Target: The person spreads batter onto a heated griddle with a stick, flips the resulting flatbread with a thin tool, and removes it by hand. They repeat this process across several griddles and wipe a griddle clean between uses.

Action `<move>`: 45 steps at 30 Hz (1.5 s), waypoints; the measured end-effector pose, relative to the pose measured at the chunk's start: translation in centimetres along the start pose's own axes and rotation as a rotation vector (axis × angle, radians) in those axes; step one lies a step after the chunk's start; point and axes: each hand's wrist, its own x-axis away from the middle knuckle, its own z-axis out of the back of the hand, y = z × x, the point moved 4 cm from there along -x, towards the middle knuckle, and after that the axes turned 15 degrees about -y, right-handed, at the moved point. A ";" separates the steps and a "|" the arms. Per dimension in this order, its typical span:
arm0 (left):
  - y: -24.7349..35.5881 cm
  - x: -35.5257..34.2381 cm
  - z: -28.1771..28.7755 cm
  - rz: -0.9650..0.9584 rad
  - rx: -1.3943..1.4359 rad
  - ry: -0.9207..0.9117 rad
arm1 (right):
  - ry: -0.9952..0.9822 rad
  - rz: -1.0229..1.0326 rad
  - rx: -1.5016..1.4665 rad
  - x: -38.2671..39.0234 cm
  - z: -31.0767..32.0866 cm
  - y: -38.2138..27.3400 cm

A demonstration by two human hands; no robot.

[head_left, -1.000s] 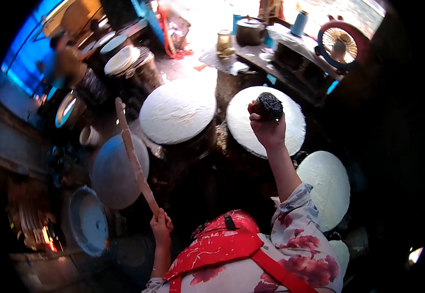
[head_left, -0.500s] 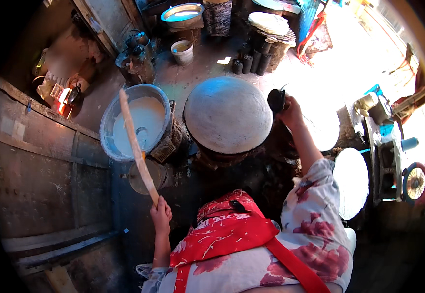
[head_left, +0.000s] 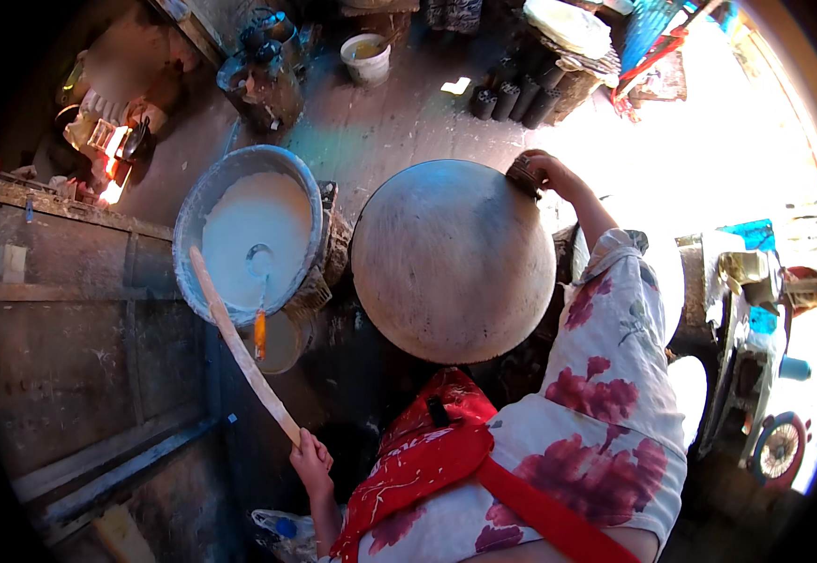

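A large round griddle (head_left: 446,267), pale and smooth on top, lies in front of me. At its far right rim my right hand (head_left: 551,172) is closed around a small dark pad (head_left: 523,176), pressed against the edge; its exact kind is unclear. Low on the left, my left hand (head_left: 312,460) grips the near end of a long, flat wooden stick (head_left: 244,355). The far tip of that stick slants over the near left rim of a blue-grey basin (head_left: 183,235). White batter (head_left: 244,220) fills the basin, and a ladle with an orange handle (head_left: 259,335) rests in it.
Several dark coal briquettes (head_left: 512,98) stand on the floor beyond the griddle, beside a stack of pale flatbreads (head_left: 573,26). A white bucket (head_left: 366,61) sits farther back. Wooden panels (head_left: 71,347) line the left side. A person (head_left: 127,66) is at the upper left.
My right hand has carried the dark pad from the griddle's right side to its far right rim. The stick's tip has dropped toward the basin's near left side. The whole view has shifted.
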 end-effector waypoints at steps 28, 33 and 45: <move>-2.1 2.6 6.7 -0.112 0.060 0.022 | -0.795 0.748 1.898 5.8 -46.5 -6.7; -2.1 1.6 10.1 -0.097 0.026 -0.104 | -0.501 0.910 1.898 14.8 -44.4 -2.3; 2.0 -1.4 10.0 -0.204 -0.186 -0.485 | 0.477 0.262 1.076 34.0 -30.2 7.0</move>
